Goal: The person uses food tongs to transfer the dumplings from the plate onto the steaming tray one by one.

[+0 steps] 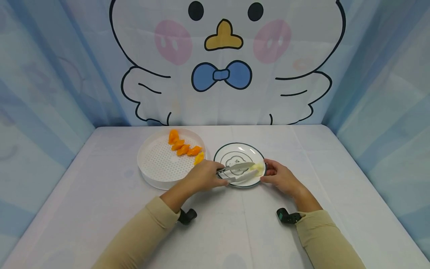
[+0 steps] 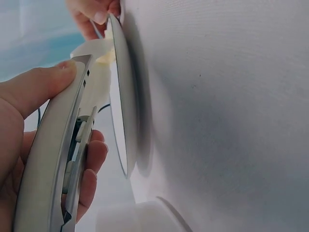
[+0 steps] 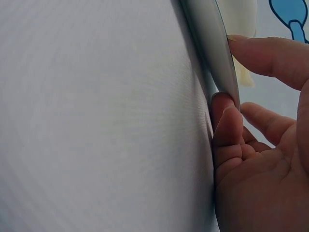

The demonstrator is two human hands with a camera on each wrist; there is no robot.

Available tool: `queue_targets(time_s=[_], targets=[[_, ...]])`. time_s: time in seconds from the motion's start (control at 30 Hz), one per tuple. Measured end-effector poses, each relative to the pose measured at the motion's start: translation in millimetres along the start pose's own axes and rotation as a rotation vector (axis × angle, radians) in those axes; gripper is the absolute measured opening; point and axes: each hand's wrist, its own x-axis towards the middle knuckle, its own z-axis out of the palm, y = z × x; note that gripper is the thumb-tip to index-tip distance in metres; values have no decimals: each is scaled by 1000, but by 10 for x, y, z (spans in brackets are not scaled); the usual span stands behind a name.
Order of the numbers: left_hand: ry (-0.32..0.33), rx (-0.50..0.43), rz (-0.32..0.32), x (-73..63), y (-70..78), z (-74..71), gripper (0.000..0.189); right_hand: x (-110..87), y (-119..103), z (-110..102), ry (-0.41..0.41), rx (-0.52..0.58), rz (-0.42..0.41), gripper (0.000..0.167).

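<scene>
My left hand (image 1: 205,175) grips a pair of tongs (image 2: 50,140), thumb on one arm and fingers round the other. The tongs reach over a white plate (image 1: 223,152) with a dark green rim, their broad pale ends at a pale yellow piece of food (image 1: 259,167) on its right side. Whether the ends pinch the piece cannot be made out. My right hand (image 1: 280,177) holds the plate's right edge, thumb on the rim and fingers partly beneath it, as the right wrist view shows.
Left of the plate stands a round white tray (image 1: 152,164) with a perforated base. Several orange and yellow pieces (image 1: 183,150) lie in a curved row along its right side. A white cloth covers the table (image 1: 221,228); a printed curtain (image 1: 221,104) hangs behind it.
</scene>
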Motion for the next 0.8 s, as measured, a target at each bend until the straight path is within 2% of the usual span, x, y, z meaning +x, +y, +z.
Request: queue_targets(time_s=[0.37, 0.8], targets=[[76, -13, 4, -164, -85, -151, 59, 6, 1, 4, -5, 5, 13, 81], [140, -24, -103, -366, -308, -404, 61, -3, -5, 9, 4, -6, -4, 80]])
